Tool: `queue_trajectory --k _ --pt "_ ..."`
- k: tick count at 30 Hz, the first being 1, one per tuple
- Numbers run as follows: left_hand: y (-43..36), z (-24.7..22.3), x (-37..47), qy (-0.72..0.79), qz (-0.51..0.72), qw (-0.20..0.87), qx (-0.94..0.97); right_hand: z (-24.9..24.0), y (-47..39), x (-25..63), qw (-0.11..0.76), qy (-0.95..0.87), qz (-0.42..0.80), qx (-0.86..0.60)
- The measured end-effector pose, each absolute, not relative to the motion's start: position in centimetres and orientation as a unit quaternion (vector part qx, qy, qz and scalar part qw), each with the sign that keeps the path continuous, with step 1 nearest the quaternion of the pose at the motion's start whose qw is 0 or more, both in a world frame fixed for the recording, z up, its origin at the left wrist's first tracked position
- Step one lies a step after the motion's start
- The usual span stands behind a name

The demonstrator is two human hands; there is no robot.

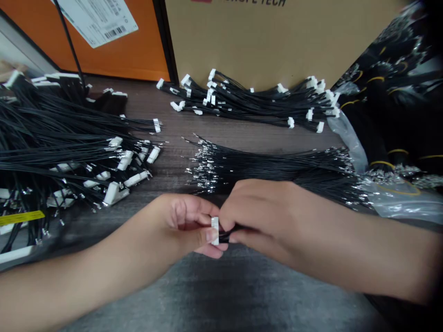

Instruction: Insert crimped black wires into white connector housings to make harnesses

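Note:
My left hand [194, 226] pinches a small white connector [215, 230] between thumb and fingers, near the middle of the view. Black wires [224, 237] run out of its right side. Close beside it, my right hand [256, 216] is closed around these wires, its fingertips just right of the connector. Most of the wires' length is hidden under the right hand. Just behind both hands lies a bundle of loose black wires [263, 163] with bare metal terminals at both ends.
On the left a large heap of black wire harnesses [51, 124] with white connectors spreads over the table. Shorter harnesses [249, 103] lie along the back, before a cardboard box [270, 41] and an orange box [114, 55]. Banded wire bundles [384, 115] on plastic bags [349, 133] fill the right side.

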State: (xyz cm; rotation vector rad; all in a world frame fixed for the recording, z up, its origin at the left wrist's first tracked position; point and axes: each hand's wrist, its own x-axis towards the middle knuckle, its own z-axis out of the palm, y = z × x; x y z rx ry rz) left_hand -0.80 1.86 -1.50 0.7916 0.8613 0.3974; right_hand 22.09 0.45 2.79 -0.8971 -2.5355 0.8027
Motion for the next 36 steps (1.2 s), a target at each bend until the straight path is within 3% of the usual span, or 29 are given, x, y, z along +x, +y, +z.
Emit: queue_trajectory --k 2,6,10,25,32,36 --pt "1.7 -1.9 -0.8 0.405 0.191 0.816 0.367 3.0 1.6 22.6 0.172 -0.868 0.294 -0.360" --pt "1.8 -2.2 -0.9 0.411 0.186 0.819 0.354 1.7 3.5 23.3 0.191 -0.838 0.204 -0.469" --pt "1.9 -2.3 -1.2 0.406 0.188 0.822 0.353 0.7 3.4 23.4 0.181 -0.830 0.181 -0.496" --pt "2.3 -0.8 -1.7 0.440 0.146 0.817 0.343 2.1 2.2 24.0 0.229 -0.825 0.250 -0.453" --pt "2.5 0.1 -1.9 0.440 0.142 0.822 0.331 2.3 -1.9 25.6 0.169 -0.886 0.102 -0.420" --pt "2.6 -0.2 -1.7 0.433 0.149 0.828 0.323 1.7 -2.3 25.2 0.150 -0.904 0.077 -0.393"
